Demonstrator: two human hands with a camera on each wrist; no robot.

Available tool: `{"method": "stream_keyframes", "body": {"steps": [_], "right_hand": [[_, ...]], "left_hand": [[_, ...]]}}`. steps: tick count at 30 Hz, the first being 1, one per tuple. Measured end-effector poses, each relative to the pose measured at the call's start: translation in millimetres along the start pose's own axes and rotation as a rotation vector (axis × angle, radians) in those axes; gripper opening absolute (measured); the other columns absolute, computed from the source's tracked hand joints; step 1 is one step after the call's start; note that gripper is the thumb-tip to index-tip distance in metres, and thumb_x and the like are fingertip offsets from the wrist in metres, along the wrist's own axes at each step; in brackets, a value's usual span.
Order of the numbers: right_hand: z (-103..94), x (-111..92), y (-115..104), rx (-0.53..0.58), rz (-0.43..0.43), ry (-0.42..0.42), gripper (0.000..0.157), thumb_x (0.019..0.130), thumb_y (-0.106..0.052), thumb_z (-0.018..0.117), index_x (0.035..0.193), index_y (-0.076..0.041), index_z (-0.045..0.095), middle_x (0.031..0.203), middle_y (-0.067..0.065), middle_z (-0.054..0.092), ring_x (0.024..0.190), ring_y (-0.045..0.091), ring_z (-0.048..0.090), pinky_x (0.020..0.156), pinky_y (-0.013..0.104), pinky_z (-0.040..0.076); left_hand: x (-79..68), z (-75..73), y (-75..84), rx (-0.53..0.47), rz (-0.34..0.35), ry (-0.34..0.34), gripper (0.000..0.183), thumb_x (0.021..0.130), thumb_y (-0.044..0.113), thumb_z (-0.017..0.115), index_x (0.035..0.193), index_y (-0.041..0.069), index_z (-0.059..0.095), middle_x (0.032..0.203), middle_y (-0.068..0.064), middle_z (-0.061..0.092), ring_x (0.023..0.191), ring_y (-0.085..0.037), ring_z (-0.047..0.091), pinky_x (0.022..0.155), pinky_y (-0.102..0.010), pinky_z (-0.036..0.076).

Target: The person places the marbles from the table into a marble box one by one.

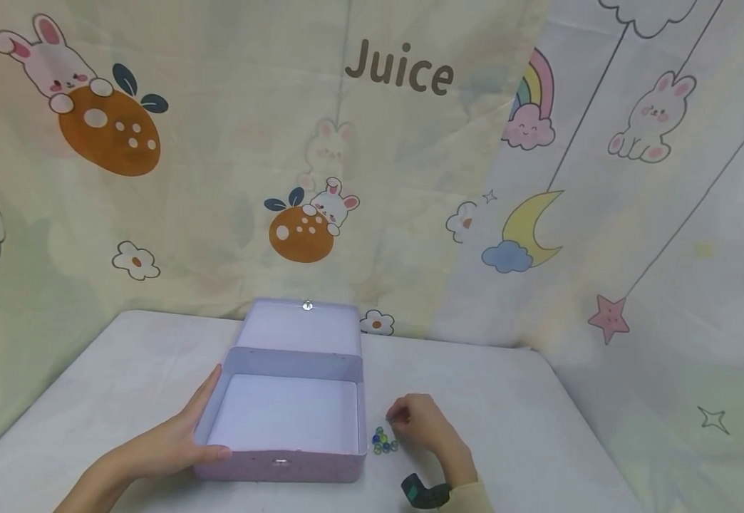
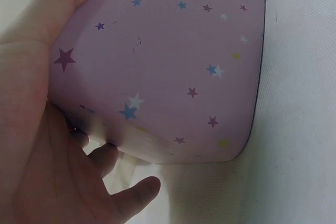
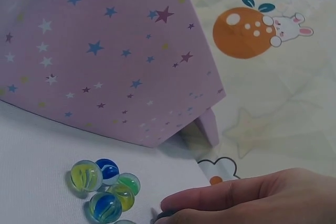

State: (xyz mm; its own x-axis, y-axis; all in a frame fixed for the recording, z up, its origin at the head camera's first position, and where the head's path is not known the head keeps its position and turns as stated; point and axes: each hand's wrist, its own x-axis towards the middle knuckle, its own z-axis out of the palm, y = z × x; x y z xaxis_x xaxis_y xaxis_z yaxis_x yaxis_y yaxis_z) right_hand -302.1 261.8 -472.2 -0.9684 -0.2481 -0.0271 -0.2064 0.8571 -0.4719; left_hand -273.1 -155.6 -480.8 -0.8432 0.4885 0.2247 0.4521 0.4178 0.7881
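Note:
A lilac tin box [image 1: 282, 467] printed with small stars stands on the table with its lid [image 1: 301, 328] tipped back. Its inside shows a bare pale floor. My left hand [image 1: 167, 442] holds the box at its near left corner, thumb over the front rim and fingers along the left wall. Several glass marbles [image 3: 86, 176], with blue, yellow and green swirls, lie in a cluster just right of the box. Beside them my right hand [image 1: 420, 420] pinches a small dark thing, apparently a marble [image 3: 164, 215], mostly hidden by the fingertips.
A white cloth covers the table [image 1: 507, 406]. Behind it hangs a curtain [image 1: 410, 178] printed with rabbits, flowers and a moon, close to the raised lid. On the right wrist sits a dark strap-like device [image 1: 425, 491].

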Motion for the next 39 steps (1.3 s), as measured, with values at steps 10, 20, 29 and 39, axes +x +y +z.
{"method": "stream_keyframes", "body": {"steps": [10, 20, 29, 39], "right_hand": [[-0.6, 3.7, -1.2, -0.002, -0.016, -0.003, 0.018, 0.073, 0.000, 0.070, 0.086, -0.012, 0.072, 0.080, -0.004, 0.067, 0.071, 0.007, 0.055, 0.067, 0.026, 0.048], [-1.8, -6.0, 6.3, 0.022, -0.016, -0.005, 0.014, 0.075, -0.003, 0.070, 0.086, -0.013, 0.071, 0.083, -0.004, 0.068, 0.076, 0.009, 0.059, 0.070, 0.029, 0.051], [-7.8, -12.9, 10.5, 0.103, 0.005, 0.013, 0.017, 0.074, -0.001, 0.070, 0.087, -0.012, 0.071, 0.084, -0.005, 0.066, 0.077, 0.009, 0.058, 0.067, 0.024, 0.050], [-33.0, 5.4, -19.7, 0.105, -0.158, 0.047, 0.011, 0.080, -0.007, 0.071, 0.091, -0.007, 0.072, 0.089, -0.002, 0.069, 0.081, 0.010, 0.064, 0.068, 0.019, 0.050]], "left_hand": [[-3.0, -0.3, 1.3, -0.022, -0.005, 0.014, 0.117, 0.077, 0.028, 0.075, 0.152, 0.015, -0.012, 0.155, -0.030, -0.007, 0.121, 0.030, -0.006, 0.088, 0.008, 0.004], [-0.5, 6.0, -1.7, -0.082, -0.008, -0.008, 0.115, 0.078, 0.027, 0.075, 0.152, 0.012, -0.011, 0.155, -0.028, -0.010, 0.122, 0.030, -0.004, 0.089, 0.008, 0.005], [0.0, 10.5, -0.2, -0.020, -0.030, -0.017, 0.117, 0.076, 0.031, 0.076, 0.152, 0.009, -0.010, 0.156, -0.029, -0.004, 0.124, 0.026, -0.006, 0.093, 0.001, 0.004], [-3.0, -1.0, -1.3, -0.002, -0.055, 0.003, 0.118, 0.076, 0.035, 0.076, 0.153, 0.014, -0.010, 0.157, -0.026, -0.006, 0.124, 0.024, -0.007, 0.089, 0.007, 0.003]]}}
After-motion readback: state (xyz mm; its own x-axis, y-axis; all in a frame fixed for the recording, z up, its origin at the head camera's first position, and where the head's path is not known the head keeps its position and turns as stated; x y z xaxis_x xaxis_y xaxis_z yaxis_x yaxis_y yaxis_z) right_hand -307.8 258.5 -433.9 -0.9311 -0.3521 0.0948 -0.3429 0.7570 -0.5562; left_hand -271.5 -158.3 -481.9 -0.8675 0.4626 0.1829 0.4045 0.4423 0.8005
